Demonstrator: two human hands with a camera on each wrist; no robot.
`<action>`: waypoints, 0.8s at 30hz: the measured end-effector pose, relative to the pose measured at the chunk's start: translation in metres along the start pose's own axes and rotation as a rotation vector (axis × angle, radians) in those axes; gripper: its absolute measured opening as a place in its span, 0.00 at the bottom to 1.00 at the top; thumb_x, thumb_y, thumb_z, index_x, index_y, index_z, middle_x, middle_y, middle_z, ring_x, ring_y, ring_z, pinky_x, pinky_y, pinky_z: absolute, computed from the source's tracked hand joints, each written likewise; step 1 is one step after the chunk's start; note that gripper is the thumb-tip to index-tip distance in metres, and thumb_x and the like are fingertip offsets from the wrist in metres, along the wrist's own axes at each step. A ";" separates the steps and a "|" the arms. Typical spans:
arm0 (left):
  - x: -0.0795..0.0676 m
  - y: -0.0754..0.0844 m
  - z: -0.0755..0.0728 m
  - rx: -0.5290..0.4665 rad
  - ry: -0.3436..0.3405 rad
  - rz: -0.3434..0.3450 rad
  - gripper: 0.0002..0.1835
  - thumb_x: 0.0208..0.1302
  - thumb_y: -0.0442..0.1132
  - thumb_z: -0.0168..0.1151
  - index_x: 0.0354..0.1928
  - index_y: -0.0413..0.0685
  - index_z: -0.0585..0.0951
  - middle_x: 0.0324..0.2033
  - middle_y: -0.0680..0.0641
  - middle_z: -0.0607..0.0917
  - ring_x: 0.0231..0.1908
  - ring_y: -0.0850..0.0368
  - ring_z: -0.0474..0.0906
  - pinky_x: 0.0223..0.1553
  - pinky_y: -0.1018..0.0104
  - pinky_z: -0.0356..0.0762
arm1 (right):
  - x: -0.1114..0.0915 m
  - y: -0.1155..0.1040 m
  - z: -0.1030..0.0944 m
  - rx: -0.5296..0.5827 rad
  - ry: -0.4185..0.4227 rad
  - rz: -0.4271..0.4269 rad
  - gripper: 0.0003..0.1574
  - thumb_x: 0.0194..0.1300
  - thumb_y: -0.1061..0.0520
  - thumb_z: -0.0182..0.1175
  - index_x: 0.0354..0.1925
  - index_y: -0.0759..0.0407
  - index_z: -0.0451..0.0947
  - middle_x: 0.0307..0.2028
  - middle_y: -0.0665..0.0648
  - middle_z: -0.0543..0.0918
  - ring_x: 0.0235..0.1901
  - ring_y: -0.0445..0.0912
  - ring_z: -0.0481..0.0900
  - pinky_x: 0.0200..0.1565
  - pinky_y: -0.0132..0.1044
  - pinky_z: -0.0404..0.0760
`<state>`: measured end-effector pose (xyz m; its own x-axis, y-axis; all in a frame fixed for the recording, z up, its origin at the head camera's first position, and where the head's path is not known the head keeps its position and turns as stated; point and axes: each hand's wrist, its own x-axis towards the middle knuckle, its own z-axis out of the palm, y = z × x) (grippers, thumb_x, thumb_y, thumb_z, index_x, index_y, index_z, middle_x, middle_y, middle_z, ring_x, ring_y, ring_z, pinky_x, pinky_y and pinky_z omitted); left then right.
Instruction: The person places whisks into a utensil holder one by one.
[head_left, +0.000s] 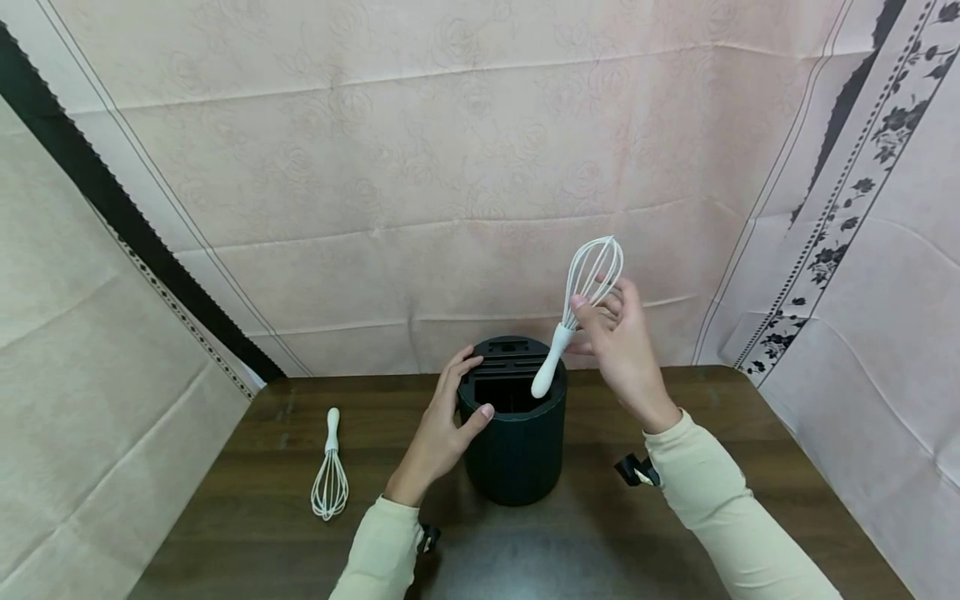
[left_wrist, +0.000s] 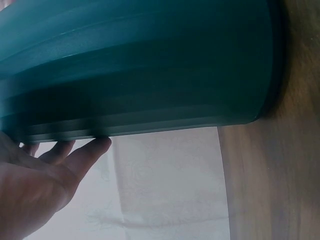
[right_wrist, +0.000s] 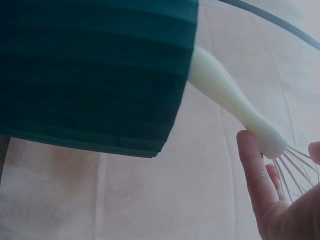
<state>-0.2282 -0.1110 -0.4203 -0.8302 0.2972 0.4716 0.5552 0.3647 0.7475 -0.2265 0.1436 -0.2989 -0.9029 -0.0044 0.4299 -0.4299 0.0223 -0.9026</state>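
A dark green ribbed utensil holder (head_left: pixel 517 460) stands upright on the table, with a slotted section at the back of its top and a wider opening in front. My left hand (head_left: pixel 438 429) grips its left side, thumb at the front rim and fingers along the side. My right hand (head_left: pixel 624 354) holds a white whisk (head_left: pixel 552 362) by its wire loops, handle pointing down. In the head view the handle's end overlaps the holder's opening. The right wrist view shows the whisk handle (right_wrist: pixel 225 97) partly hidden behind the holder's rim.
A second white whisk (head_left: pixel 330 467) lies on the left of the brown wooden table (head_left: pixel 262 500), handle toward the back. Pale patterned cloth (head_left: pixel 420 167) hangs behind the table and along both sides.
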 end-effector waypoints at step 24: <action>0.000 0.002 0.002 -0.022 0.014 -0.018 0.33 0.71 0.49 0.58 0.74 0.65 0.60 0.76 0.64 0.49 0.72 0.55 0.54 0.65 0.33 0.60 | -0.012 0.027 0.011 -0.283 -0.161 -0.090 0.49 0.65 0.51 0.67 0.74 0.52 0.50 0.62 0.64 0.75 0.51 0.51 0.83 0.47 0.40 0.84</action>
<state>-0.2272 -0.1088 -0.4198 -0.8409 0.2784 0.4641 0.5388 0.3504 0.7661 -0.2272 0.1335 -0.3287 -0.8603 -0.1765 0.4782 -0.5097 0.2912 -0.8096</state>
